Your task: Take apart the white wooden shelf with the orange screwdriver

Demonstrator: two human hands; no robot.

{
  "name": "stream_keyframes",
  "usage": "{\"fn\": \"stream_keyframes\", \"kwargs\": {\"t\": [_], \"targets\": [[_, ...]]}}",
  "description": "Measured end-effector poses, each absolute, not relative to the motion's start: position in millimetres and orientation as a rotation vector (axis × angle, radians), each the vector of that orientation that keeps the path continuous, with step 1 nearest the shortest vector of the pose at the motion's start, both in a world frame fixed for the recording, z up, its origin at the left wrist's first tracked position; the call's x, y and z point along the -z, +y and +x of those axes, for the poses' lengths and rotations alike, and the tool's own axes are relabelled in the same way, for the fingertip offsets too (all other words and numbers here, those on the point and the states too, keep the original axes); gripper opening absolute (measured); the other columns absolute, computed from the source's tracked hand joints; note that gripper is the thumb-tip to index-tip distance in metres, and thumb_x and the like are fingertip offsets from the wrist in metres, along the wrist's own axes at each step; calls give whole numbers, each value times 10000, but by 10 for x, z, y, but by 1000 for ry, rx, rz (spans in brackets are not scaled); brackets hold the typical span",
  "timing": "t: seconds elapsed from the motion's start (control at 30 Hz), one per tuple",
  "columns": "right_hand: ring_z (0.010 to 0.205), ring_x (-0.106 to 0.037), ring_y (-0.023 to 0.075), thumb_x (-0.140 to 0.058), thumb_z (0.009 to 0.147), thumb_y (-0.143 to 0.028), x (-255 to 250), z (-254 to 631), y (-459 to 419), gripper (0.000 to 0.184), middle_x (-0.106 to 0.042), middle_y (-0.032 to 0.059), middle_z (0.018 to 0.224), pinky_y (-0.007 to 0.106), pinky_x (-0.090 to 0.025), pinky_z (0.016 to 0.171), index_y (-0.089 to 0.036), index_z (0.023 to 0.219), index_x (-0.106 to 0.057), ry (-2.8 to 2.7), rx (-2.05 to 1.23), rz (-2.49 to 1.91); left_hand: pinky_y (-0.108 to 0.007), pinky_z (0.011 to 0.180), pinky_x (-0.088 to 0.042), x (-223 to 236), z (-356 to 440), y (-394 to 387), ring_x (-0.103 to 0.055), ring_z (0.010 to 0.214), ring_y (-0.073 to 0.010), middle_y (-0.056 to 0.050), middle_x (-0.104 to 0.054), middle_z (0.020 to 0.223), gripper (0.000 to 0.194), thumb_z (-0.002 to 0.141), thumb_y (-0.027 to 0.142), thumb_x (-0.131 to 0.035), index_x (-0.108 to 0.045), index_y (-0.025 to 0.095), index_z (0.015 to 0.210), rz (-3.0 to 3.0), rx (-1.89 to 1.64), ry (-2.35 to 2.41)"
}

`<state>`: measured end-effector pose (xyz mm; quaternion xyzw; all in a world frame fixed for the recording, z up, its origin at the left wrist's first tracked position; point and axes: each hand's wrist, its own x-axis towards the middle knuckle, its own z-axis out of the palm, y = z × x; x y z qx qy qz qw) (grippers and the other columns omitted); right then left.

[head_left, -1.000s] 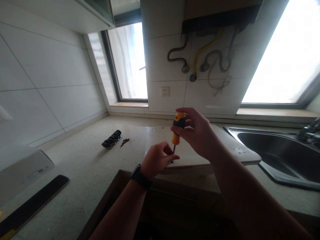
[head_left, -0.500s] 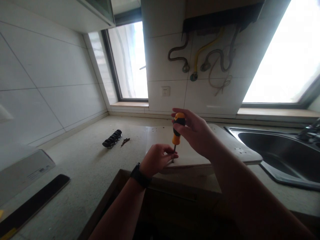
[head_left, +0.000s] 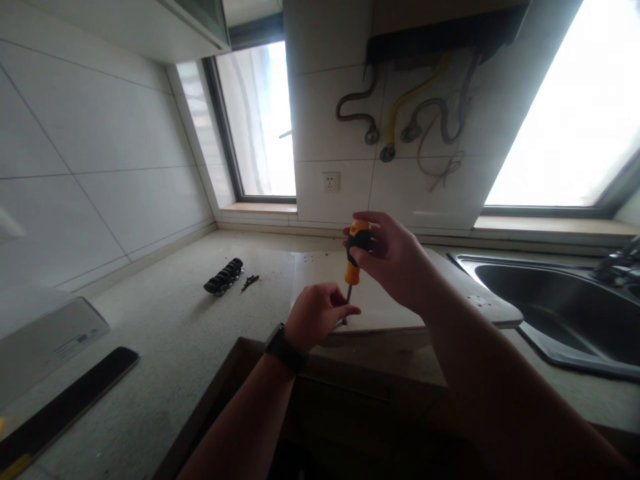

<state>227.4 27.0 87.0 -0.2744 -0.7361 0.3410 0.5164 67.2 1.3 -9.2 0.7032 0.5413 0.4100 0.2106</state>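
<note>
My right hand (head_left: 393,260) is closed around the orange and black handle of a screwdriver (head_left: 353,272), which stands almost upright with its shaft pointing down. The tip reaches the near edge of a white panel (head_left: 395,303) lying on the countertop. My left hand (head_left: 320,312), with a black watch on the wrist, pinches at the lower end of the shaft. Its thumb and fingers are close together there, just above the panel's edge. A small dark screw-like piece (head_left: 345,321) shows under these fingers, partly hidden.
On the counter (head_left: 185,320) to the left lie a black ribbed piece (head_left: 223,277), a small pile of screws (head_left: 249,283), a long dark strip (head_left: 70,407) and a white box (head_left: 60,343). A steel sink (head_left: 560,307) is at the right. Below the panel is a dark cabinet opening (head_left: 345,413).
My right hand has shifted its fingers on the screwdriver handle, opening slightly and moving a little up and right. The left thumb reaches slightly further right by the shaft.
</note>
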Motion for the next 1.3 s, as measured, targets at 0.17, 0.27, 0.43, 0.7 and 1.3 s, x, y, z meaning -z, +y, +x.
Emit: {"fn": "stream_keyframes", "kwargs": {"t": [0.17,0.27,0.43,0.7,1.3], "targets": [[1067,-697,265,-652,774,-255,-855,2290,277,502,-694,107,1197,538,-575,990,-222,1267,-561,-1780,-773,-627,-311,731,-485,100,597,-4,-693,785,-195,-31,-769,846,302,780,450,-868,-724,194,851,1993,-1114,1395],[1097,-694,280,-645,768,-248,-855,2301,274,485,-700,117,1209,560,-571,996,-214,1245,-567,-1765,-787,-602,-355,878,-497,101,504,-42,-696,970,-234,-67,-776,1051,290,817,331,-840,-743,197,1056,2189,-988,1305],[1122,-691,286,-650,757,-232,-854,2306,264,475,-703,121,1215,567,-565,1002,-213,1225,-570,-1753,-817,-577,-392,955,-463,129,423,-86,-655,1024,-248,-50,-770,1058,180,860,206,-765,-778,214,1039,2428,-833,1326],[1087,-705,252,-664,744,-183,-877,2315,255,470,-704,94,1195,512,-576,1008,-222,1202,-566,-1701,-886,-553,-386,942,-446,140,461,-74,-641,997,-233,-17,-765,1007,69,864,242,-793,-780,228,931,2455,-867,1374],[984,-748,237,-710,788,-160,-906,2694,203,379,-715,25,1117,532,-595,1013,-272,1139,-622,-1229,-783,-529,-389,910,-486,161,369,-106,-661,974,-224,-40,-748,962,96,898,318,-741,-751,224,917,2157,-1196,1382]]}}
